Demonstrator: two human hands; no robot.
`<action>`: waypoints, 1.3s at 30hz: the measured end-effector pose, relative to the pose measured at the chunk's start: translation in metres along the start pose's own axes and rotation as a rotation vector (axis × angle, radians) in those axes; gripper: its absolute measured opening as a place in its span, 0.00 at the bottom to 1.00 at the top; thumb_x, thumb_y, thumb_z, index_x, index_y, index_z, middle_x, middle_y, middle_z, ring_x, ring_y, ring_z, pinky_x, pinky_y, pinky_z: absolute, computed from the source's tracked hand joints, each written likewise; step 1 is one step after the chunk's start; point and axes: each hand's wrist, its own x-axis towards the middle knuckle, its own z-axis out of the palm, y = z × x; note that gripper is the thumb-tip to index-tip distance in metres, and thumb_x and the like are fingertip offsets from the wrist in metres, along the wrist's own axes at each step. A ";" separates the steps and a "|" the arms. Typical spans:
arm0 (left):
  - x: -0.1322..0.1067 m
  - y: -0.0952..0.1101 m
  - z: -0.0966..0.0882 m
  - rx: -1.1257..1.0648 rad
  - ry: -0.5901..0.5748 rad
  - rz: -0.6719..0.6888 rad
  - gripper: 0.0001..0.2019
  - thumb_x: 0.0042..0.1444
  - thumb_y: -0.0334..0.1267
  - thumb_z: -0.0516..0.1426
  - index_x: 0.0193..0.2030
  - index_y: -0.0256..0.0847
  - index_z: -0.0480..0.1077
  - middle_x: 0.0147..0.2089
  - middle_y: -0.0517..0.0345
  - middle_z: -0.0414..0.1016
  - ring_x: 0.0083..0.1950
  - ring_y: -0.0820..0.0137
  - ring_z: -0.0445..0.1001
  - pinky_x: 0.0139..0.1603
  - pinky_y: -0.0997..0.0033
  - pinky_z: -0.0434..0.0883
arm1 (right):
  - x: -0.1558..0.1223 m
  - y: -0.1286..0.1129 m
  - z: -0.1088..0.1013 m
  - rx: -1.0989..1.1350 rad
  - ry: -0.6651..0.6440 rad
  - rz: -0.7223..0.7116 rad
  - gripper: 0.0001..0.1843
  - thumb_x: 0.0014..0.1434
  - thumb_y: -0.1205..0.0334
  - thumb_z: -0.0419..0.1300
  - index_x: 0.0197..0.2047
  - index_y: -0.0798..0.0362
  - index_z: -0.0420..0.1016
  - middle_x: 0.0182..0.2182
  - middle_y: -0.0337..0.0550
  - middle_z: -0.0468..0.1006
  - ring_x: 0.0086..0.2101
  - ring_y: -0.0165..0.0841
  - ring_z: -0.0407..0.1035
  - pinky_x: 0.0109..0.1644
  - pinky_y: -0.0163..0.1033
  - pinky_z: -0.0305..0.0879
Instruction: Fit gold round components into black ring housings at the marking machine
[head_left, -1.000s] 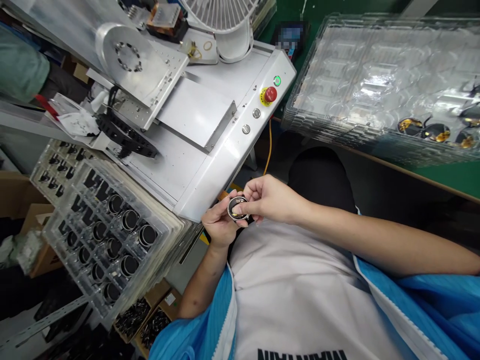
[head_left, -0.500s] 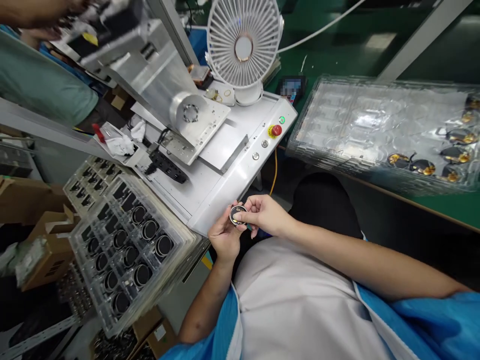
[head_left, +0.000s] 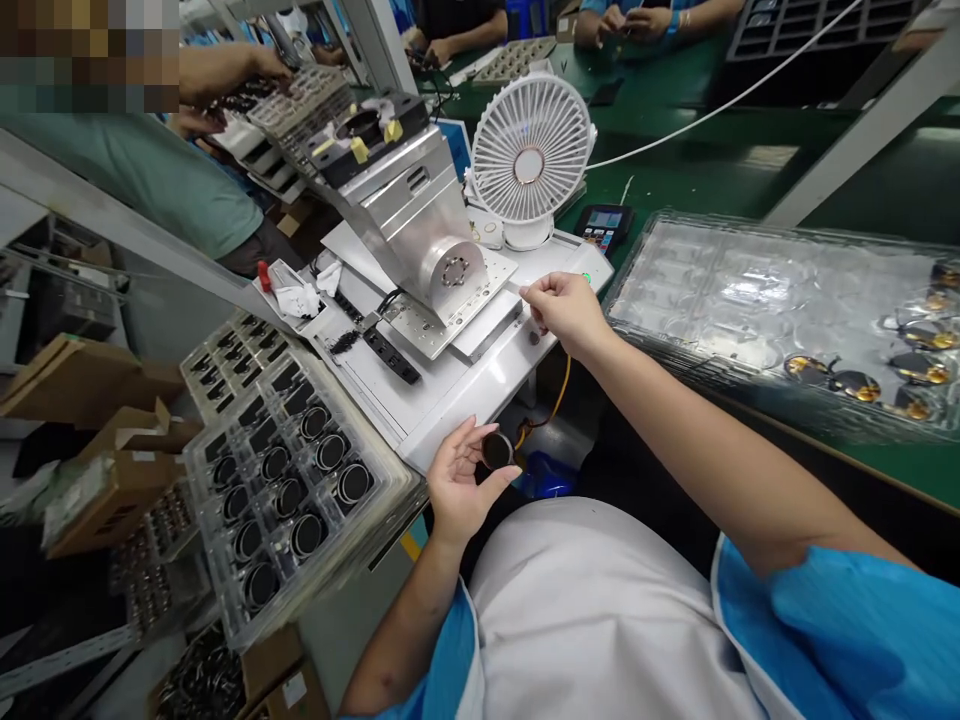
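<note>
I'm watching a round black disc (head_left: 496, 451) resting against the thumb and fingertips of the left hand (head_left: 457, 480), just above the person's white shirt. Those fingers are curling lightly around its edge and are grasping it alone now. A moment ago, both hands were working on it, so the big change is that the right hand (head_left: 566, 312) has left the disc and is reaching out across the white control console (head_left: 480, 385). Its fingers are loosely bent, holding nothing I can see, and they are hovering just over the console's top near a small round button (head_left: 535, 338). With the right hand there, the disc is depending on one hand, and the other is free for the machine.

Just below the left fingers, a yellow cable (head_left: 559, 395) is dropping behind the console. Beyond the right fingers, a white desk fan (head_left: 529, 160) and an aluminium fixture (head_left: 442, 270) are standing on the machine. To the right of those fingers, a clear plastic tray (head_left: 750, 310) is lying on the green desk (head_left: 675, 170), with gold-marked dark pieces (head_left: 855, 386) along its far end. To the left of the left fingers, a clear tray of black discs (head_left: 292, 490) is sitting beside the console, with cardboard boxes (head_left: 112, 500) further out. Up beyond it all, a co-worker's hand (head_left: 225, 70) is working separately.
</note>
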 end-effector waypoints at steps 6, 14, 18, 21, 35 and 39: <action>-0.004 0.004 0.002 0.252 -0.011 0.154 0.44 0.49 0.33 0.74 0.71 0.43 0.62 0.56 0.42 0.83 0.52 0.61 0.85 0.50 0.67 0.83 | -0.096 0.012 -0.009 -0.029 -0.431 0.099 0.24 0.48 0.45 0.76 0.26 0.53 0.69 0.14 0.34 0.68 0.14 0.25 0.58 0.17 0.31 0.52; -0.002 0.010 0.008 0.310 -0.054 0.237 0.43 0.52 0.30 0.71 0.73 0.44 0.61 0.58 0.42 0.82 0.54 0.61 0.84 0.49 0.69 0.83 | -0.141 0.027 -0.008 -0.075 -0.521 0.147 0.19 0.52 0.51 0.73 0.27 0.54 0.72 0.19 0.38 0.73 0.18 0.25 0.60 0.19 0.30 0.54; -0.004 0.011 0.008 0.307 -0.048 0.227 0.43 0.51 0.29 0.71 0.73 0.45 0.61 0.59 0.43 0.82 0.54 0.61 0.84 0.50 0.69 0.83 | -0.140 0.026 -0.007 -0.098 -0.505 0.133 0.16 0.53 0.55 0.71 0.27 0.53 0.71 0.19 0.37 0.72 0.18 0.25 0.61 0.20 0.31 0.54; -0.005 0.012 0.007 0.325 -0.037 0.211 0.42 0.51 0.30 0.71 0.72 0.43 0.63 0.58 0.43 0.82 0.53 0.60 0.85 0.49 0.69 0.84 | -0.142 0.026 -0.006 -0.125 -0.499 0.114 0.14 0.53 0.56 0.70 0.27 0.53 0.71 0.19 0.37 0.72 0.18 0.26 0.61 0.20 0.31 0.55; -0.009 0.017 0.008 0.364 -0.043 0.181 0.40 0.51 0.35 0.73 0.70 0.40 0.65 0.57 0.42 0.82 0.53 0.60 0.85 0.50 0.67 0.84 | -0.144 0.035 -0.004 -0.005 -0.489 0.198 0.18 0.51 0.54 0.74 0.34 0.53 0.71 0.22 0.34 0.72 0.20 0.26 0.63 0.21 0.31 0.61; -0.011 0.012 0.009 0.297 -0.127 0.138 0.42 0.52 0.34 0.72 0.72 0.42 0.62 0.60 0.42 0.80 0.56 0.59 0.83 0.55 0.61 0.83 | -0.140 0.042 -0.016 0.104 -0.535 0.288 0.25 0.48 0.44 0.75 0.31 0.54 0.71 0.22 0.36 0.73 0.18 0.26 0.63 0.19 0.32 0.61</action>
